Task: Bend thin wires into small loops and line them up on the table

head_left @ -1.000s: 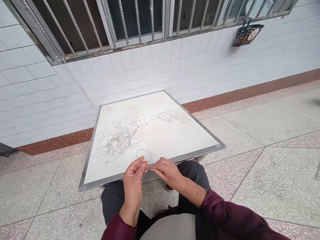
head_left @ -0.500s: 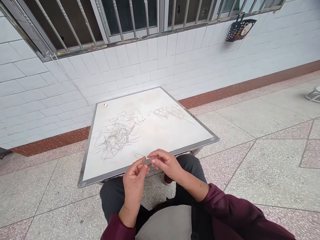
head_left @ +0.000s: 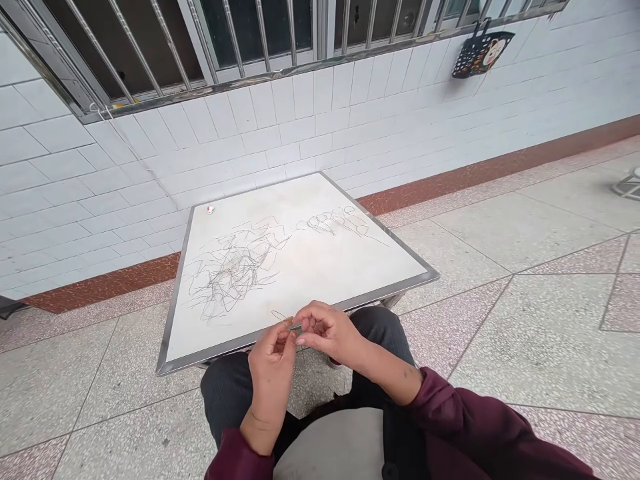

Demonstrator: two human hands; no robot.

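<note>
Above my lap, at the near edge of a white table (head_left: 320, 267), both hands meet. My left hand (head_left: 273, 357) pinches a thin wire (head_left: 279, 315), whose looped end sticks out over the tabletop. My right hand (head_left: 333, 333) has its thumb and fingers closed around a small, thin, greyish piece (head_left: 296, 327) between the two hands; what it is I cannot make out. A tangled heap of thin dark wires (head_left: 233, 270) lies on the left half of the table. Several looped wires (head_left: 333, 221) form a row toward the back right.
A small white and red item (head_left: 210, 210) sits at the table's back left corner. Behind the table stands a tiled wall (head_left: 280, 147) with barred windows. A dark patterned bag (head_left: 483, 53) hangs at the upper right, and part of a stool (head_left: 629, 185) shows at the right edge.
My right hand's fingers have curled in closer to my left hand, and the greyish piece between them now shows more clearly. The wire's loop has shifted slightly. The heap and row look the same.
</note>
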